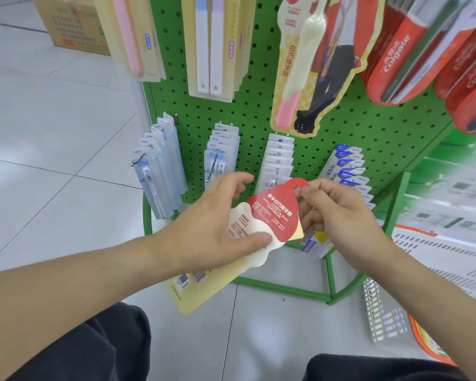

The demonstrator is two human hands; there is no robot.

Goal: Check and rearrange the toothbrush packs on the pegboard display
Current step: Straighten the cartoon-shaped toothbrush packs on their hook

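I hold a cream-and-red white chocolate stick toothbrush pack (270, 213) in front of the green pegboard (349, 130), its printed back facing me. My left hand (212, 224) grips its middle, thumb pressed on the cream part. My right hand (338, 213) pinches the red top by the hang hole. A matching pack (300, 67) hangs on the board above. The lower hooks carry pale blue packs (160, 169), a second pale blue set (220, 155), white packs (278, 160) and blue-topped packs (346, 169).
Red Colgate packs (412, 48) hang at the upper right, pastel packs (212, 45) at the top. A cardboard box (69, 23) stands on the tiled floor at back left. A white perforated basket (382, 317) and printed shelving lie to the right. My knees fill the bottom.
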